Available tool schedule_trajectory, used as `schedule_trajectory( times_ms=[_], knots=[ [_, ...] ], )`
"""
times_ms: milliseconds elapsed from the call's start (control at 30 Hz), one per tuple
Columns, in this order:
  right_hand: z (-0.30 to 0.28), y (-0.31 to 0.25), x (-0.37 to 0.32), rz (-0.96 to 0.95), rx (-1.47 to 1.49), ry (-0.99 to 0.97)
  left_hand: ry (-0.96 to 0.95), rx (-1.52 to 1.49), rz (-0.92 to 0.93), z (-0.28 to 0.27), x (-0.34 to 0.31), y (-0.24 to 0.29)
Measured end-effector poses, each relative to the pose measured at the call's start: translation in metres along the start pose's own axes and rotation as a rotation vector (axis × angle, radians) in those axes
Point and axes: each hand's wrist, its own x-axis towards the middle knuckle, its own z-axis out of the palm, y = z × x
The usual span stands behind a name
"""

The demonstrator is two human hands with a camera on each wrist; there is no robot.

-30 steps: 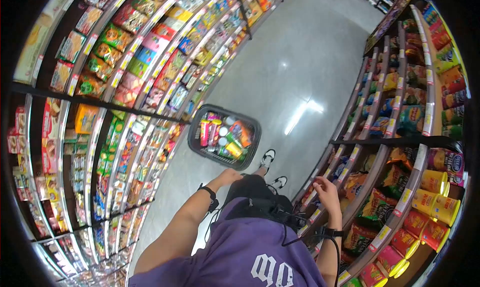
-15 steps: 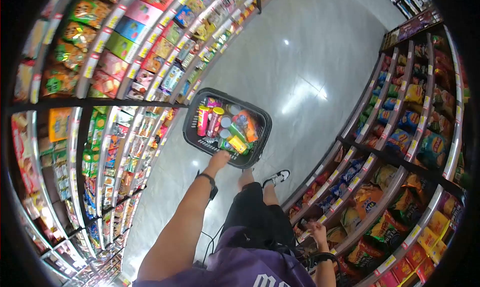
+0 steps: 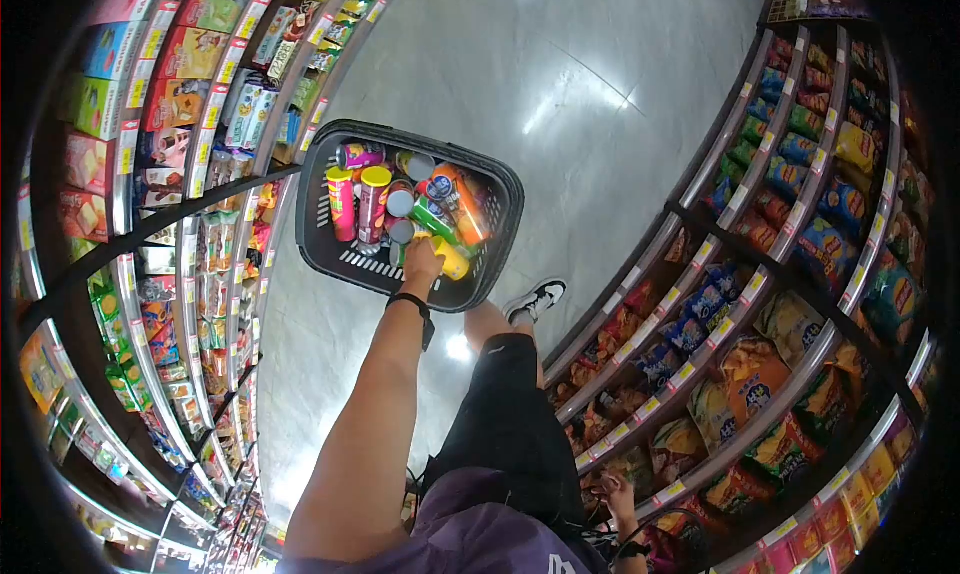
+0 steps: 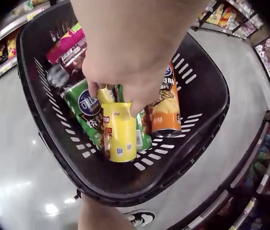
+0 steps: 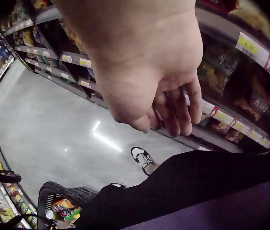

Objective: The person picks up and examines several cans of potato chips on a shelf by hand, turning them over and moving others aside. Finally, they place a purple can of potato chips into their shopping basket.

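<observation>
My left hand [image 3: 423, 261] reaches down into the black shopping basket [image 3: 400, 132]. In the left wrist view, the fingers of that hand [image 4: 120, 76] pinch the upper part of a yellow can [image 4: 121, 134], which leans among green cans [image 4: 84, 108] and an orange can [image 4: 167, 112]. A pink tube [image 3: 341, 206] and a dark red tube with a yellow lid [image 3: 373, 209] lie at the basket's left side. My right hand [image 5: 159, 96] hangs loosely curled beside the right-hand shelves, holding nothing.
Shelves of boxed and bagged snacks [image 3: 185, 52] line the left side, close to the basket. Shelves of chip bags [image 3: 755, 374] run along the right. Grey floor [image 3: 560, 104] lies between them, and a shoe [image 3: 537, 299] stands just below the basket.
My left hand has moved from beside the basket into it and taken hold of the yellow can. The basket appears nearer and larger. My right hand is lower in the head view.
</observation>
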Motion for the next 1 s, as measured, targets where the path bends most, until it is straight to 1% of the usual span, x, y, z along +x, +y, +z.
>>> schedule_trajectory(
  times_ms=[33,67,100,167,200,233,300,367,433,467,500,567,600,633,700,767,800,833,867,900,933,967,1000],
  knots=[
    [0.003,0.001,-0.001,0.004,0.001,0.003,-0.15,0.033,-0.021,0.002,0.004,0.0],
    [0.006,0.001,0.0,0.019,-0.007,0.015,-0.296,-0.058,-0.082,0.005,0.006,0.0],
    [0.009,0.0,0.001,0.034,-0.014,0.028,-0.298,-0.057,-0.079,0.011,0.005,0.0],
    [0.014,-0.004,0.0,0.004,-0.002,0.03,-0.138,-0.106,-0.067,0.027,-0.002,-0.003],
    [0.015,-0.006,0.0,-0.026,0.003,0.03,-0.154,-0.192,-0.121,0.028,-0.003,-0.001],
    [0.017,-0.009,-0.002,-0.024,0.005,0.034,-0.159,-0.191,-0.118,0.029,-0.003,0.0],
    [0.019,-0.013,-0.002,-0.052,-0.007,0.046,-0.024,-0.218,-0.072,0.031,-0.002,0.002],
    [0.019,-0.006,0.006,-0.062,-0.012,0.047,-0.023,-0.223,-0.075,0.031,0.005,0.006],
    [0.024,-0.003,0.001,-0.071,0.013,0.02,0.024,-0.166,0.002,0.049,0.014,-0.01],
    [0.027,-0.005,-0.003,-0.044,0.016,0.023,-0.043,-0.2,-0.015,0.057,0.02,-0.017],
    [0.031,-0.009,-0.002,-0.032,0.021,0.021,-0.035,-0.199,-0.01,0.05,0.014,-0.013],
    [0.034,-0.015,-0.003,-0.079,0.026,0.005,0.011,-0.136,-0.024,0.028,-0.008,0.003],
    [0.034,-0.017,-0.008,-0.107,0.023,-0.007,0.038,-0.125,-0.066,0.025,-0.015,0.005],
    [0.035,-0.023,-0.013,-0.123,0.036,-0.005,0.05,-0.124,-0.05,0.009,-0.03,0.018],
    [0.039,-0.039,-0.021,-0.156,0.123,0.007,0.182,-0.198,-0.149,-0.027,-0.067,0.041],
    [0.037,-0.04,-0.016,-0.231,0.121,0.022,0.271,-0.122,-0.017,-0.043,-0.085,0.037],
    [0.036,-0.042,-0.014,-0.276,0.101,0.028,0.225,-0.198,0.0,-0.056,-0.095,0.041],
    [0.034,-0.041,-0.006,-0.327,0.088,0.039,0.255,-0.22,0.111,-0.058,-0.095,0.038],
    [0.025,-0.019,0.023,-0.433,0.04,0.045,0.268,-0.232,0.241,-0.071,-0.098,0.047],
    [0.025,-0.046,0.009,-0.425,0.11,0.036,0.258,-0.247,0.31,-0.101,-0.118,0.073],
    [0.022,-0.061,0.011,-0.507,0.079,0.067,0.222,-0.361,0.38,-0.133,-0.143,0.103],
    [0.015,-0.078,0.012,-0.589,0.043,0.104,0.217,-0.318,0.496,-0.139,-0.134,0.11],
    [0.009,-0.102,0.01,-0.641,0.073,0.116,0.16,-0.336,0.559,-0.168,-0.153,0.144]
  ],
)
